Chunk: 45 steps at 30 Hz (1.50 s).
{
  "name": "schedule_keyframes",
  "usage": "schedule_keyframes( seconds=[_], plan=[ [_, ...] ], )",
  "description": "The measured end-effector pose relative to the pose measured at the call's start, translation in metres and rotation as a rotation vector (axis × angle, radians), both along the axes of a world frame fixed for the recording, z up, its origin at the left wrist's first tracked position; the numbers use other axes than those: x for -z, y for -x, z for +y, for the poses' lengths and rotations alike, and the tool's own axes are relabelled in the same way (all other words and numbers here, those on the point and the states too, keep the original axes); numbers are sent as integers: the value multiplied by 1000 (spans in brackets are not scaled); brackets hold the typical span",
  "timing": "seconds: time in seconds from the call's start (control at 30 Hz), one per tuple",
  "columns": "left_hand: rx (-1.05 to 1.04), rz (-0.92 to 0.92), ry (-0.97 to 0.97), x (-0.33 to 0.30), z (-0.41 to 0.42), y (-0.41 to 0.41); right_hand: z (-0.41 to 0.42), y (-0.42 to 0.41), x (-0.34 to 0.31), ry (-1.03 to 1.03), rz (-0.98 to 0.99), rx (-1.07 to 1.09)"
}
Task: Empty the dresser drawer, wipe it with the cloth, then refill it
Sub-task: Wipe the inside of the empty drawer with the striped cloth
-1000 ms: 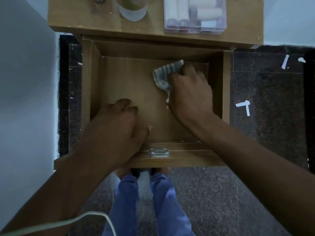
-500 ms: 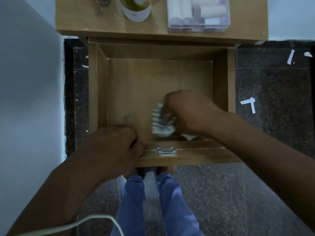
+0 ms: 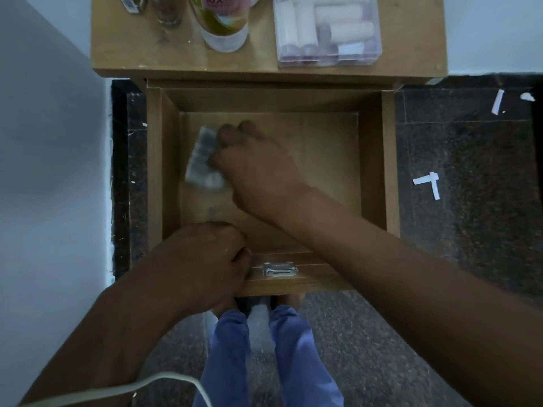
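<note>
The wooden drawer [image 3: 390,171] is pulled out below me, and nothing lies inside it but the cloth. My right hand [image 3: 258,171] presses a grey-and-white striped cloth [image 3: 201,160] against the drawer floor near the left wall. The cloth sticks out to the left of my fingers and looks blurred. My left hand [image 3: 202,262] is curled over the front left edge of the drawer, just left of the metal latch [image 3: 279,269].
On the dresser top [image 3: 411,60] stand a clear plastic box of white rolls [image 3: 329,27], a round container [image 3: 223,22] and small bottles [image 3: 167,13]. A white wall is to the left. White paper scraps [image 3: 427,183] lie on the dark floor at right. A white cable [image 3: 147,386] crosses the lower left.
My right hand has swept the cloth from the back right of the drawer to the front middle, then up to the left side. My left hand slid back onto the front edge.
</note>
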<state>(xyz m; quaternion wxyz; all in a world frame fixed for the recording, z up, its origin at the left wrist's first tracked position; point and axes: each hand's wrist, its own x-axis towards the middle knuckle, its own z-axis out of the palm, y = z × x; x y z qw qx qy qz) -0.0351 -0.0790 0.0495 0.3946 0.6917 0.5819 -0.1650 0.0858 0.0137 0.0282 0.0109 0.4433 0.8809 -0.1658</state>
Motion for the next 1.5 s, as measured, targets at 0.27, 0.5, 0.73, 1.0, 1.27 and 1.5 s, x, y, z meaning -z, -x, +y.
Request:
schedule_keyframes(
  seconds=[0.27,0.5,0.73,1.0,1.27,1.5],
  plan=[
    [-11,-73,45,3,11,-2,-13,-74,-8,217,-56,130],
    [-127,-256,-69,-4,19,-26,-18,-114,-22,-31,29,432],
    [-228,-456,-198,-15,40,-44,-18,-121,-87,-220,329,555],
    [-207,-456,-230,-16,48,-56,64,-138,-126,-359,426,705],
    [-163,-502,-567,-37,73,-85,125,-142,-91,-312,270,735],
    [-117,-412,-780,-53,97,-112,108,-148,-85,-329,289,656]
  ],
)
